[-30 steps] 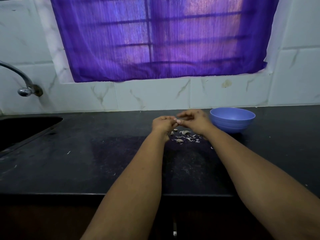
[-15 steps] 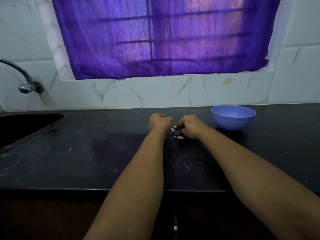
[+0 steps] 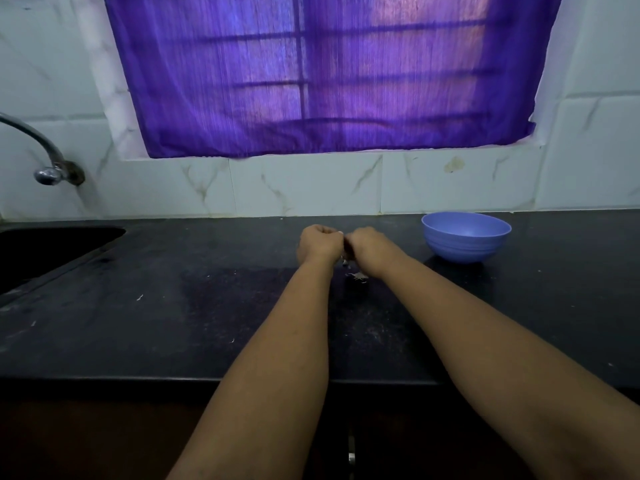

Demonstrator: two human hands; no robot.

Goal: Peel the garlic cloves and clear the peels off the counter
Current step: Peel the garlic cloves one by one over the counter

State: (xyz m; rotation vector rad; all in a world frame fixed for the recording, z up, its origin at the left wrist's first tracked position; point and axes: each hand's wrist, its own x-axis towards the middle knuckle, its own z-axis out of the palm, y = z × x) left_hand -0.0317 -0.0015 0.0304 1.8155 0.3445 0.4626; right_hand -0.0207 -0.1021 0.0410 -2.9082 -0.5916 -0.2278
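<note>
We see a purple curtain [image 3: 322,74] covering the window; only the shadows of bars show through it, and its top is cut off by the frame. Below it, the black counter [image 3: 173,323] spans the full width. At the far left, the sink [image 3: 52,251] is cut off, and so is the tap [image 3: 45,157] above it. A blue bowl [image 3: 465,237] stands on the counter to the right of the hands; we cannot make out its contents.

Our left hand [image 3: 320,244] and right hand [image 3: 369,249] meet knuckle to knuckle above the counter, both with fingers curled. The fingertips face away, so we cannot tell whether they pinch a garlic clove. A small heap of pale peels [image 3: 356,276] lies on the counter just below the hands, partly hidden by the right wrist. No writing is legible.
</note>
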